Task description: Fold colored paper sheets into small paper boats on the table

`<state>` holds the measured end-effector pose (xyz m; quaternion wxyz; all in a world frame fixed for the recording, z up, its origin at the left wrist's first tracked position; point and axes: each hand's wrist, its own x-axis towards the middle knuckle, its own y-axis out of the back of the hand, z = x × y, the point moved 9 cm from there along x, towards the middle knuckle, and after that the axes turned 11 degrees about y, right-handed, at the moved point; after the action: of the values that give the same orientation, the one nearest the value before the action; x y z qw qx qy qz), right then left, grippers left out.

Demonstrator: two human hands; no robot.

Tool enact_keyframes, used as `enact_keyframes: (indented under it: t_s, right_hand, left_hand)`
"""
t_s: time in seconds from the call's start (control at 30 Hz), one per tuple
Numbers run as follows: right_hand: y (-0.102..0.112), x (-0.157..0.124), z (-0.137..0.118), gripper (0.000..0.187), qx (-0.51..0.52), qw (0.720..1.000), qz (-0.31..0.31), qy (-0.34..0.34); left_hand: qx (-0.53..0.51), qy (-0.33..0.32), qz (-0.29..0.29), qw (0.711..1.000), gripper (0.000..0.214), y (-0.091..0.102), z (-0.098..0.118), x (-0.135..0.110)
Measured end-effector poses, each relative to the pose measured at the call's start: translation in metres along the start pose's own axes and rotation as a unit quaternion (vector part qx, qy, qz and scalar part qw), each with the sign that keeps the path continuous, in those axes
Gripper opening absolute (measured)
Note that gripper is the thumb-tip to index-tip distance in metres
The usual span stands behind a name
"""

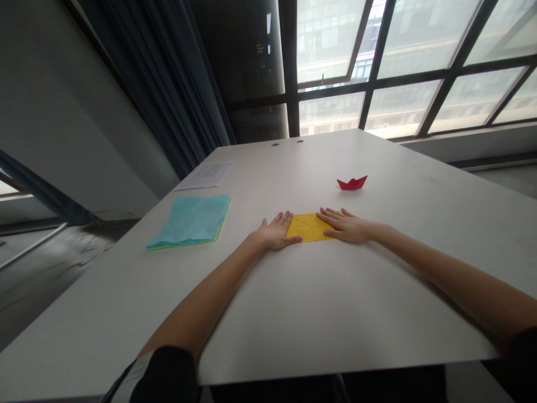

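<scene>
A yellow sheet of paper [309,227], folded into a rectangle with crease lines across it, lies flat on the white table. My left hand [277,231] rests on its left end, fingers stretched out and the thumb along the near edge. On the right end lies my right hand [344,225], palm down with the fingers extended, covering that part of the paper. Neither hand grips anything. Beyond my right hand stands a small red paper boat [352,183], apart from both hands.
To the left sits a stack of coloured paper [195,218], light blue on top with green beneath. Behind it is a printed white sheet [205,176] near the table's left edge. The white table [293,313] reaches back toward the windows; a dark blue curtain [168,73] hangs at the left.
</scene>
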<state>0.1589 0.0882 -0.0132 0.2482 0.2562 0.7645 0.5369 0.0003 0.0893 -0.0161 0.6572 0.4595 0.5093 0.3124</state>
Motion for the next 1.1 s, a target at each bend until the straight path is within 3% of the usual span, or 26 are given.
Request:
enact_keyframes:
  t_s: [0.13, 0.3, 0.43, 0.57, 1.1]
  right_hand:
    - [0.004, -0.001, -0.001, 0.073, -0.015, 1.0, 0.009, 0.008]
    - [0.026, -0.002, -0.025, 0.08, -0.069, 0.993, 0.069, 0.071]
    - [0.041, -0.002, -0.044, 0.069, -0.088, 0.983, 0.103, 0.122]
    - [0.041, 0.0, -0.057, 0.05, -0.081, 0.98, 0.088, 0.16]
    - [0.039, 0.002, -0.076, 0.033, -0.126, 0.971, 0.102, 0.176]
  left_hand:
    - [0.004, 0.005, -0.012, 1.0, 0.093, 0.0, -0.007, 0.0]
    - [0.005, 0.011, -0.022, 1.0, 0.093, -0.001, -0.005, -0.002]
    - [0.002, 0.012, -0.024, 1.0, 0.095, -0.001, -0.005, -0.003]
    - [-0.01, -0.007, -0.023, 1.0, 0.094, 0.0, -0.007, -0.001]
    - [-0.01, -0.033, -0.006, 0.999, 0.093, 0.009, -0.004, -0.001]
